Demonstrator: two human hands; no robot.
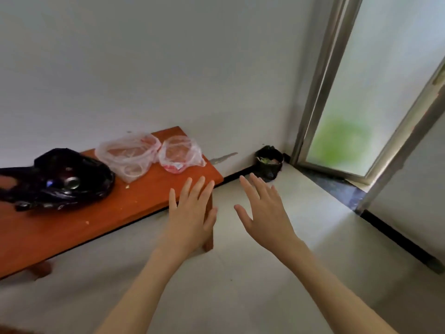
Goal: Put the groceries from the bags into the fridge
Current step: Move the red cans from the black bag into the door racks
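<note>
We are holding both hands out in front of us, palms down and empty. Our left hand [190, 213] is hovering with its fingers spread apart over the near right corner of the red-brown wooden bench [115, 213], and we cannot tell whether it is touching the wood. Our right hand [265, 213] is hanging just beside it over the pale tiled floor [240, 273], fingers likewise splayed and gripping nothing.

The bags are lying in a row along the bench, which is standing against the white wall [168, 68]. At the left a black plastic bag [55, 182] is sagging open, and a can top [72, 182] is glinting inside it; the rest of its contents are too dark for us to make out. Next to it a clear plastic bag [128, 155] is lying crumpled, touching a second clear bag [179, 154] at the far right end, which is showing some red print near its bottom edge. Both clear bags are looking nearly flat, and we cannot tell what, if anything, is in them. A few pale crumbs are dotting the bench top.

In the corner of the room a small bin with a black liner [269, 163] is sitting on the floor, with greenish scraps showing at its mouth. To its right a metal-framed door of frosted glass [361, 92] is letting in daylight, with a green blur behind it.
</note>
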